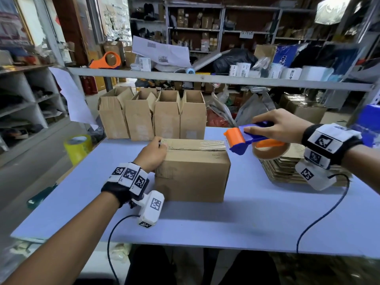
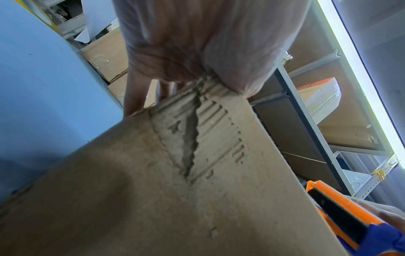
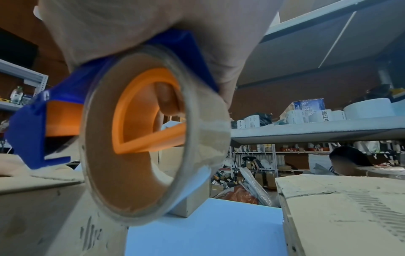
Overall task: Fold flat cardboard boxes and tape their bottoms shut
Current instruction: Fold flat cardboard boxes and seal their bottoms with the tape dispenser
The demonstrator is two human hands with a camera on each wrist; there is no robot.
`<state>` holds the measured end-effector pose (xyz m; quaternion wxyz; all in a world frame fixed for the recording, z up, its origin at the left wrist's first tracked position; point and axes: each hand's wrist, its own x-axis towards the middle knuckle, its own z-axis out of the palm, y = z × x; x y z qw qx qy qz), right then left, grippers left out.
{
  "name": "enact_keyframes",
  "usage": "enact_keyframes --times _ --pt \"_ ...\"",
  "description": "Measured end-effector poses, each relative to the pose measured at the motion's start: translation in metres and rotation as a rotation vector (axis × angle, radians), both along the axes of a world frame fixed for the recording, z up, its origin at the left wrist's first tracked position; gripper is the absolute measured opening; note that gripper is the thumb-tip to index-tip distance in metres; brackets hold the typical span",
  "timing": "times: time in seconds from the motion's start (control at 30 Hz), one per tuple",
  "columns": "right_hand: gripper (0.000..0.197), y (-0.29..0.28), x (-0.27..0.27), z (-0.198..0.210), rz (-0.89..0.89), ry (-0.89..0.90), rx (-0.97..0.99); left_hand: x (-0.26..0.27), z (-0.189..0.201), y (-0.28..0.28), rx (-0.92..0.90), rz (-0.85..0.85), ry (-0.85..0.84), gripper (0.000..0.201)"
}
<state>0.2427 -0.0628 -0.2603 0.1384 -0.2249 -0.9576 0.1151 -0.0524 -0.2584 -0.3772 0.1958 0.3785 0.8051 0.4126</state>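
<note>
Blue table (image 1: pixel 226 219), large, flat. 
Four open-topped boxes (image 1: pixel 152 114) standing in row along far edge. 
Folded box (image 1: pixel 193 171) at table centre, flaps up, seam partly covered by clear tape strip (image 1: pixel 211 143). 
Stack of flat cardboard (image 1: pixel 281 167) right of it, near, not touching. 
Tape dispenser (image 1: pixel 244 140), blue and orange, at box's right top edge; right hand (image 1: pixel 275 124) clamped round it. 
Left hand (image 1: pixel 153 153) on box's left top corner, fingers curled over far edge, thumb on near side. 
Yellow tape roll (image 1: pixel 78 148) off table's left.
</note>
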Motion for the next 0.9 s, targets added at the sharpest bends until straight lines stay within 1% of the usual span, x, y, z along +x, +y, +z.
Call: enact_keyframes --times 0.07,0.1,0.2,0.3,0.33,0.43,0.53,0.63,0.7,0.77,0.9 --pt "0.02 0.002 0.003 -0.001 -0.006 -0.004 0.018 0.0 0.0 0.0 -0.003 0.003 0.001 0.029" --pt "0.023 0.005 0.006 -0.002 -0.012 -0.002 0.028 0.0 0.0 0.0 -0.002 0.006 0.002 0.029" --pt "0.036 0.016 0.024 -0.005 -0.035 -0.018 0.052 -0.001 0.0 0.0 0.0 0.009 0.005 0.027" --pt "0.051 0.029 0.048 -0.013 -0.069 -0.036 0.121 0.0 -0.001 0.0 0.003 0.011 0.0 0.025" --pt "0.051 0.032 0.055 -0.015 -0.09 -0.033 0.14 0.0 -0.001 0.0 0.002 0.014 0.0 0.027" --pt "0.044 0.037 0.062 -0.02 -0.156 -0.078 0.236 0.001 -0.001 0.001 -0.006 0.026 0.02 0.03" --pt "0.042 0.033 0.045 -0.024 -0.182 -0.212 0.391 0.003 0.0 0.002 -0.01 0.031 0.031 0.03" --pt "0.048 0.028 0.02 -0.025 -0.167 -0.347 0.499 0.003 -0.001 0.001 -0.008 0.034 0.033 0.03" --pt "0.051 0.026 0.004 -0.027 -0.152 -0.425 0.53 0.003 -0.001 0.0 0.002 0.032 0.027 0.03" --pt "0.054 0.025 -0.012 -0.032 -0.138 -0.489 0.488 0.003 -0.001 0.0 0.01 0.025 0.01 0.031" --pt "0.057 0.02 -0.048 -0.039 -0.14 -0.599 0.321 0.003 -0.002 0.001 0.024 0.021 0.014 0.031"
